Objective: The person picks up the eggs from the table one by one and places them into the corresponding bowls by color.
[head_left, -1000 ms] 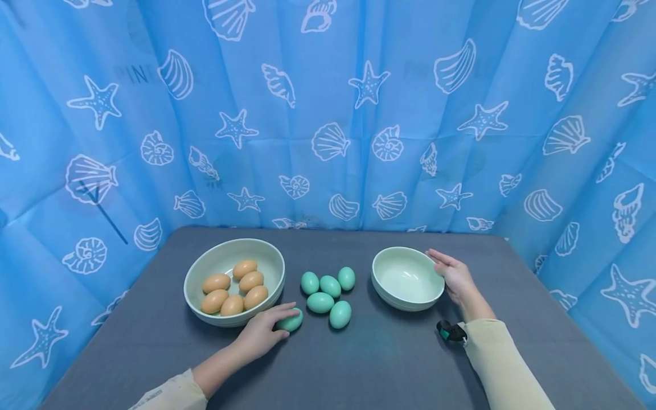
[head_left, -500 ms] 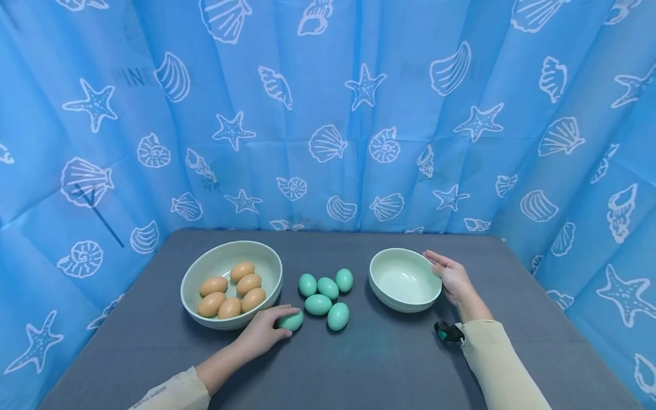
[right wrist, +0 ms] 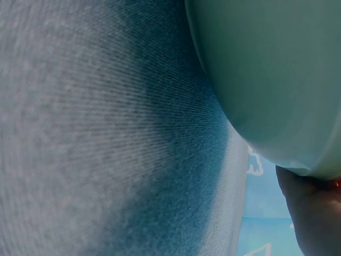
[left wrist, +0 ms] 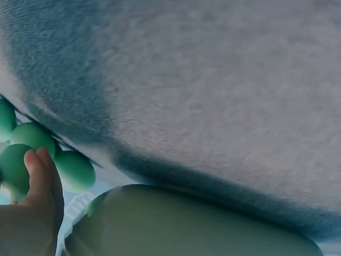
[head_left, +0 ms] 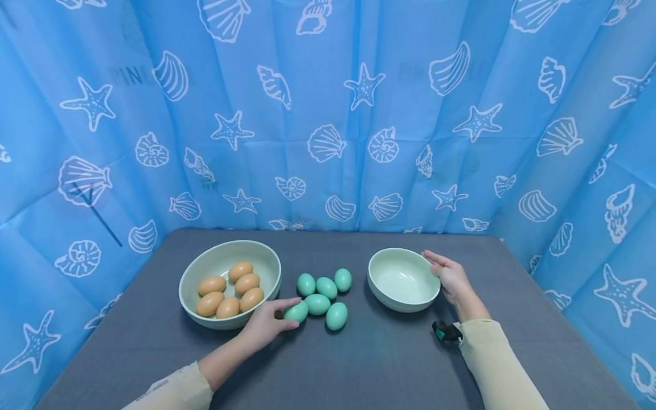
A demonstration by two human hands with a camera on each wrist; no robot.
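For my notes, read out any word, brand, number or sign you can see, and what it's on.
"PIN": faint, upper left of the curtain; letters after it fade out.
Curtain, right of centre: faint letters, too blurred to read.
Left sleeve: print too small to read.
Eggs, bowls: none visible.

The person's left hand (head_left: pixel 265 326) pinches a smooth turquoise-green egg (head_left: pixel 296 312) beside a wide, round, pale-green bowl (head_left: pixel 199 261) holding six light-brown eggs (head_left: pixel 247 283). Five more turquoise-green eggs (head_left: pixel 318 304) lie on the dark-grey tabletop (head_left: pixel 379 364). The right hand (head_left: pixel 454 280), fingers extended, touches a smaller, round, pale-green bowl (head_left: pixel 397 276). Behind hangs a blue, shell-printed curtain (head_left: pixel 328 74).
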